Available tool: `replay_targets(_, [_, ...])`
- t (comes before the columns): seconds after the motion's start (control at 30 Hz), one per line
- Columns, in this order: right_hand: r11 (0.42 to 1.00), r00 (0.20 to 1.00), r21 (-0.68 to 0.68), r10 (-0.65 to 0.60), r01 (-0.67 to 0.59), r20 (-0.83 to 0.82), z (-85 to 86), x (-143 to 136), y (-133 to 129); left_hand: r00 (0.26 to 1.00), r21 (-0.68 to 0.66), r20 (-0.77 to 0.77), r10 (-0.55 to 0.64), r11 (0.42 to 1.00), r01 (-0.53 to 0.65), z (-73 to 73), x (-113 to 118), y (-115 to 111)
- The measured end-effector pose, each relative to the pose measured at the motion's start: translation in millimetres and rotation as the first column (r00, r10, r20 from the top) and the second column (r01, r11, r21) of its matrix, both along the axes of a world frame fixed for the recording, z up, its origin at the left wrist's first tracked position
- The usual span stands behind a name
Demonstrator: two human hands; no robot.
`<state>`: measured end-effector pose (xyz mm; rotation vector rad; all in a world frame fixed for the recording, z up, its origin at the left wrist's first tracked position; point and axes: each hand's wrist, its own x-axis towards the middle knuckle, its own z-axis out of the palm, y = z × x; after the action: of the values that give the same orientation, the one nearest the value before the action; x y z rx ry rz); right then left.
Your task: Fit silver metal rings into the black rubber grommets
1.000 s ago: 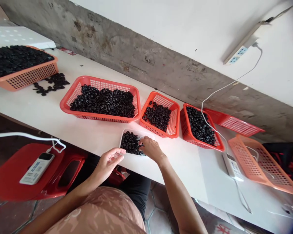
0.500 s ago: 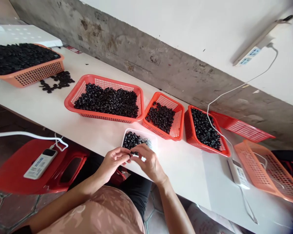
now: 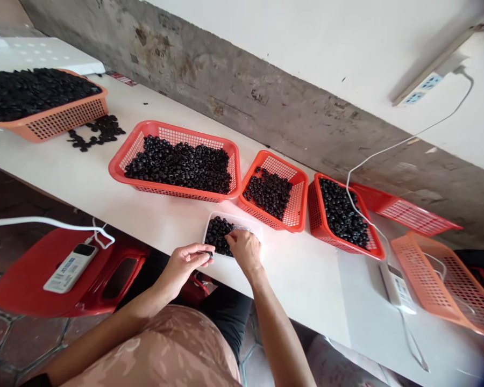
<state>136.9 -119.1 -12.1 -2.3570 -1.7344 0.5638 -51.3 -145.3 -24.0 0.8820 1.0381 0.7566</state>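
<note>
My left hand (image 3: 184, 266) is closed in a pinch around a small black ring-like part (image 3: 210, 255), just off the near left corner of a small white plastic tray (image 3: 260, 228). Over that tray reaches my right hand (image 3: 247, 250), its fingers bunched together and pointing down among the contents. Whatever those fingertips hold is hidden. In the tray's left side lie many small black round parts (image 3: 216, 232); tiny shiny silvery pieces (image 3: 242, 227) show behind the right hand.
Behind the tray stand a wide red basket (image 3: 173, 194), a smaller red basket (image 3: 299, 207) and another red basket (image 3: 315, 212), all with black parts. An orange basket (image 3: 70, 117) is heaped at far left. A white cable (image 3: 348, 180) crosses the right basket to a power strip (image 3: 401, 290).
My right hand has left the left hand's fingertips and moved right into the white tray. The left hand stays near its place, still pinching the black part. The view shifts slightly.
</note>
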Motion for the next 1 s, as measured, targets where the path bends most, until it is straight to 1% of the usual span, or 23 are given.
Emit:
replay_targets(0.07, [0.999,0.998,0.026,0.031,-0.030,-0.048,3.2,4.2,-5.4,1.000,0.008,0.007,0.000,1.000,0.000,0.8,-0.3,0.0])
replay_targets(0.13, [0.992,0.984,0.092,0.102,-0.089,-0.146,7.8,6.5,-14.8,1.000,0.046,0.017,0.001,0.999,-0.001,1.5,-0.3,-0.5])
replay_targets(0.2, [0.964,0.931,0.222,0.209,-0.145,-0.301,12.8,5.5,-26.6,0.999,0.110,0.032,-0.010,0.994,0.006,1.4,-0.3,-1.5])
replay_targets(0.27, [0.919,0.850,0.356,0.319,-0.169,-0.420,17.9,1.7,-38.1,0.999,0.170,0.043,-0.025,0.985,0.017,0.5,-0.4,-2.5])
replay_targets(0.3, [0.900,0.821,0.399,0.359,-0.178,-0.444,20.4,-0.7,-43.1,0.999,0.191,0.043,-0.032,0.981,0.023,-0.1,-0.5,-3.0])
replay_targets(0.37, [0.880,0.812,0.425,0.400,-0.210,-0.426,25.0,-5.4,-50.6,0.998,0.208,0.042,-0.039,0.978,0.030,-1.2,-0.6,-3.9])
replay_targets(0.5, [0.867,0.846,0.417,0.422,-0.271,-0.327,30.7,-11.2,-58.5,0.997,0.191,0.064,-0.038,0.981,0.025,-1.7,0.0,-5.3])
replay_targets(0.6, [0.869,0.853,0.406,0.422,-0.284,-0.308,29.6,-14.3,-63.3,0.997,0.179,0.071,-0.026,0.984,0.013,-0.8,0.9,-6.5])
replay_targets(0.67, [0.880,0.843,0.406,0.401,-0.246,-0.358,25.9,-16.1,-66.3,0.998,0.185,0.060,-0.025,0.983,0.014,0.1,1.1,-7.5])
replay_targets(0.73, [0.913,0.809,0.382,0.328,-0.139,-0.489,20.7,-16.0,-68.2,0.998,0.191,0.041,-0.040,0.981,0.031,1.8,0.4,-8.4])
replay_targets(0.77, [0.937,0.763,0.341,0.273,-0.073,-0.586,17.9,-15.0,-68.8,0.997,0.189,0.036,-0.061,0.981,0.053,3.1,-0.5,-8.9])
replay_targets(0.8, [0.962,0.685,0.274,0.211,-0.018,-0.697,15.4,-13.1,-69.1,0.994,0.183,0.039,-0.100,0.979,0.091,5.0,-1.5,-9.4])
replay_targets(0.83, [0.983,0.579,0.183,0.144,0.009,-0.802,13.1,-10.4,-69.5,0.987,0.175,0.048,-0.152,0.974,0.141,7.3,-2.7,-9.9])
replay_targets(0.87, [0.997,0.458,0.082,0.074,-0.003,-0.886,11.4,-7.3,-70.0,0.975,0.166,0.061,-0.212,0.966,0.200,9.9,-3.8,-10.5])
replay_targets(0.9, [0.999,0.338,-0.010,0.009,-0.053,-0.941,10.3,-3.8,-70.6,0.958,0.159,0.079,-0.275,0.952,0.260,12.7,-4.8,-11.2])
replay_targets(0.93, [0.990,0.239,-0.078,-0.048,-0.118,-0.970,9.7,0.0,-71.4,0.939,0.151,0.098,-0.330,0.937,0.314,15.3,-5.5,-11.9])
replay_targets(0.97, [0.977,0.175,-0.118,-0.087,-0.178,-0.981,9.6,3.7,-72.1,0.922,0.144,0.117,-0.369,0.925,0.352,17.4,-5.8,-12.7])
replay_targets(1.0, [0.966,0.148,-0.135,-0.104,-0.219,-0.984,10.0,7.6,-72.6,0.912,0.138,0.134,-0.388,0.918,0.371,18.8,-5.7,-13.4])
